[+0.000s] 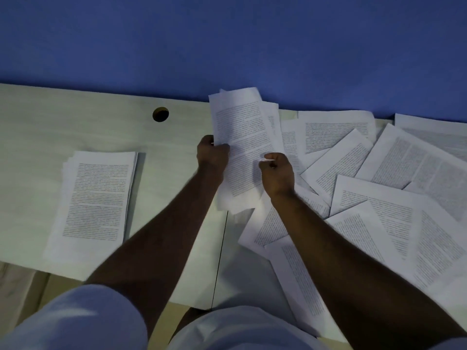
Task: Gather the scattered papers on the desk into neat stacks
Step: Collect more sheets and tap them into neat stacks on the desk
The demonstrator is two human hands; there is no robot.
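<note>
Above the desk's middle I hold a bundle of printed sheets [243,137], tilted slightly left. My left hand [212,154] grips its left edge with the thumb on top. My right hand [276,173] pinches the bundle's right side, fingers curled. A neat stack of papers [97,198] lies on the desk's left part. Several loose printed sheets [379,198] lie scattered and overlapping across the right half, some at angles, a few reaching the near edge.
The pale wooden desk [50,127] has a round cable hole [160,114] near its far edge and a dark seam [219,258] running to the near edge. A blue wall [227,41] stands behind it. My knees in light clothing show below.
</note>
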